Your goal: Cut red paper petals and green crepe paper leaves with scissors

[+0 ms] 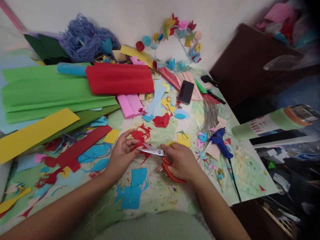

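My right hand (181,160) is closed around the orange and yellow handles of a pair of scissors (155,151). The blades point left, parted a little at a small red paper piece (140,145). Between its thumb and fingers my left hand (123,150) pinches that red piece. Red paper scraps (142,133) lie just beyond the blades, and a stack of red paper petals (161,120) sits farther back. Nearer to me, blue paper squares (131,197) lie on the table between my forearms.
Red crepe paper (121,78) and green crepe paper (45,90) lie at the back left. A blue glue gun (221,142), a phone (186,92) and a green bottle (265,124) are on the right. A flower wreath (175,43) leans on the wall.
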{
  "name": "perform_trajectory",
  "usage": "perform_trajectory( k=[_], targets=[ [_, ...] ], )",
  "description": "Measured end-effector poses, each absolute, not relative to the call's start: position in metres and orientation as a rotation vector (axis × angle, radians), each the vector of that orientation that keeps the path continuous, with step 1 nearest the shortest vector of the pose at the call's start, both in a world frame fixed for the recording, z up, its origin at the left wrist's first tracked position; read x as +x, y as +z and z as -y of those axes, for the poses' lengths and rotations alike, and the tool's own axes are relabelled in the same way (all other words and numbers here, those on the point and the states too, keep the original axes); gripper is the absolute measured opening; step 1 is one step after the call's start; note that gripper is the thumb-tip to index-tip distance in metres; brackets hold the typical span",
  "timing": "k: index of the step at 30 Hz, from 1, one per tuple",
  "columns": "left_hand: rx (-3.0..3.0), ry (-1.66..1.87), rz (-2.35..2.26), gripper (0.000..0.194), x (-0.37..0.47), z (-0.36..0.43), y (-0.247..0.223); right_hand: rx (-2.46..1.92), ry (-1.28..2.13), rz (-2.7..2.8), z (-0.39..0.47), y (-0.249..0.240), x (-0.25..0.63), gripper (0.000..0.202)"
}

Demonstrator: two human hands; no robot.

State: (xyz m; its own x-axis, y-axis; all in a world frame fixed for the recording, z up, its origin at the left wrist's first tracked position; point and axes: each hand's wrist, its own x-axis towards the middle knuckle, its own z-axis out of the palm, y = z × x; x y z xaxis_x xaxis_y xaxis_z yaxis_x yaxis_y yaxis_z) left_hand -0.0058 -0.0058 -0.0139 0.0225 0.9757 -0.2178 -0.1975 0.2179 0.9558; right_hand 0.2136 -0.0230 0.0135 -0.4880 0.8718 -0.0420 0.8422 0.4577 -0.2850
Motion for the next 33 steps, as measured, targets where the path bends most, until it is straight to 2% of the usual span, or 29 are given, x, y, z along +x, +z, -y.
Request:
perform_trajectory(
  k=[10,33],
  targets=[
    [0.916,1.124,-1.12,0.068,-0.0071,0.0054,-0.018,-1.518,0.411,2.58,0.023,0.0113,0.2136,0.056],
    [0.927,1.128,-1.128,0.067,-0.0065,0.0052,-0.0142,-1.517,0.466,2.597,0.023,0.0148,0.2138,0.054]
  ],
)
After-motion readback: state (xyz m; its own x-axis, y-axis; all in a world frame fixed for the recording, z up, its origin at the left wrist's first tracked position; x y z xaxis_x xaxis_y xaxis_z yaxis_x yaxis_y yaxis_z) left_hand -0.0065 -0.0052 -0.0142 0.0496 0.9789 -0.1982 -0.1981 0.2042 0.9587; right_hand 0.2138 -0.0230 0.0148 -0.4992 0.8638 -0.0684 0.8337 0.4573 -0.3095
